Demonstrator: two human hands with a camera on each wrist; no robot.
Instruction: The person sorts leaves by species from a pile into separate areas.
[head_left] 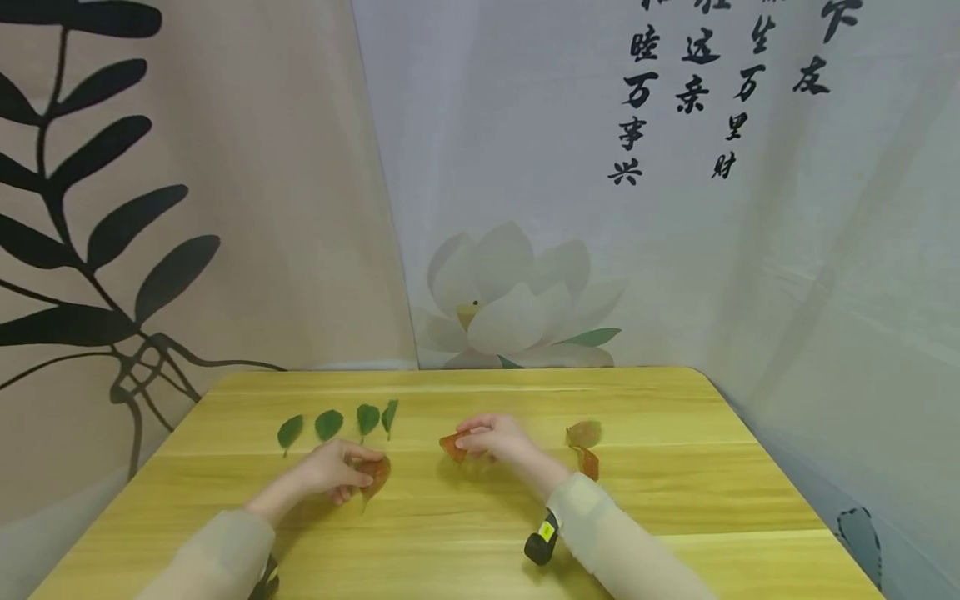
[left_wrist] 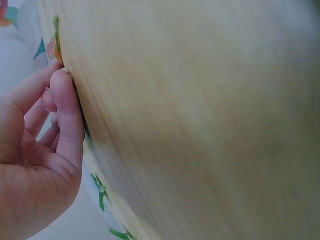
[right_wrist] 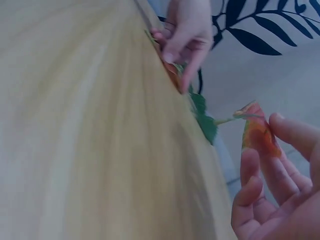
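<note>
My left hand (head_left: pixel 333 468) pinches a reddish-brown leaf (head_left: pixel 378 477) by its edge, low at the tabletop just in front of the row of green leaves. In the left wrist view only a small bit of that leaf (left_wrist: pixel 55 47) shows past the fingertips. Between thumb and fingers, my right hand (head_left: pixel 501 438) holds an orange-red leaf (head_left: pixel 452 447) above the middle of the table. The right wrist view shows this leaf (right_wrist: pixel 260 135) raised off the wood, its stem pointing toward the left hand.
Several green leaves (head_left: pixel 328 425) lie in a row at the back left of the wooden table (head_left: pixel 675 500). To the right of my right hand lie a tan leaf (head_left: pixel 584 432) and a red-brown leaf (head_left: pixel 589 464), close together. A printed curtain (head_left: pixel 300 208) hangs behind the table.
</note>
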